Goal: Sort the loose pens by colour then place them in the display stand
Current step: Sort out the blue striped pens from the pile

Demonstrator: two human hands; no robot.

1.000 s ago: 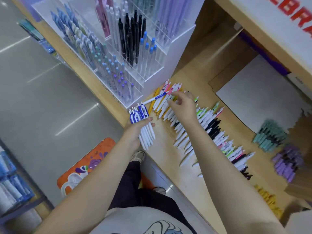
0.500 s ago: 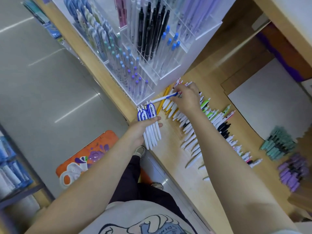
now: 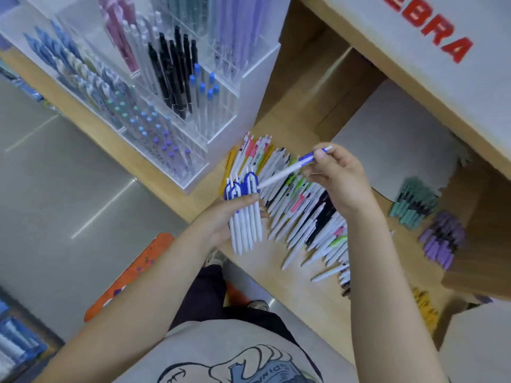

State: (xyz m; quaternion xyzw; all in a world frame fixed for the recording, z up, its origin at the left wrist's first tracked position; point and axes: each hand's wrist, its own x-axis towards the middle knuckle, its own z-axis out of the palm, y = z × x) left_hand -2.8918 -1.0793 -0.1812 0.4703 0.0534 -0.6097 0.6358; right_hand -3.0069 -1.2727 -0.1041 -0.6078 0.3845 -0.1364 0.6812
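Bare counter (image 3: 301, 305) lies open in front of the row of loose pens (image 3: 304, 214). The display stand (image 3: 249, 106) rises close behind the row's far end, and an overhanging shelf (image 3: 414, 78) closes in above right.

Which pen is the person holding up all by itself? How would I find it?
Start at the clear display stand on the wooden shelf and look just right of it, above the spread of loose pens. The right hand pinches one white pen with a blue clip, lifted off the shelf, unlike the bundle in the left hand.
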